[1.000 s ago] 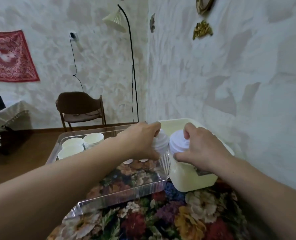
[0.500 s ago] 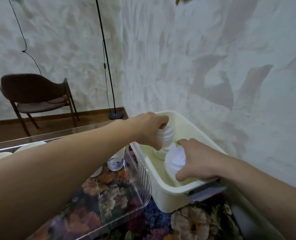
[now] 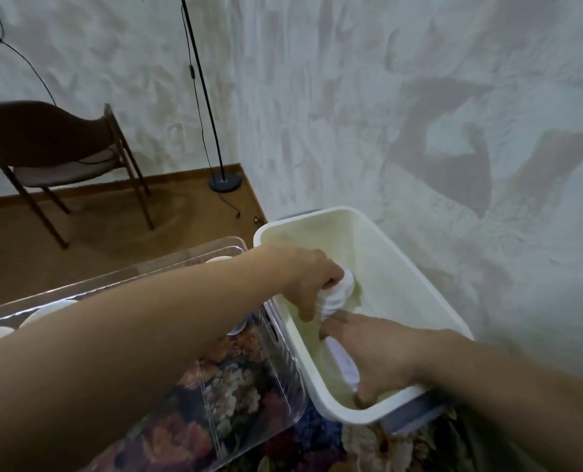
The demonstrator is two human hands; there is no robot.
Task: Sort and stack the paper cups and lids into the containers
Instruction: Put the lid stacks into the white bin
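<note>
Clear bin (image 3: pixel 215 396) on the left holds paper cups (image 3: pixel 44 311); cream tub (image 3: pixel 402 267) takes lids. Both hands are down inside it: left hand (image 3: pixel 308 281) clamped around 1 lid stack (image 3: pixel 337 294), right hand (image 3: pixel 371 356) wrapped over another stack (image 3: pixel 342 366), low, likely for standing them side by side.

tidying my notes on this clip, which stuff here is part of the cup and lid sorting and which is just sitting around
Part of the job:
left hand gripping a lid stack
right hand on white lids
cream bin
clear tray with paper cups

Just around:
chair
floor lamp
floral tablecloth
</note>
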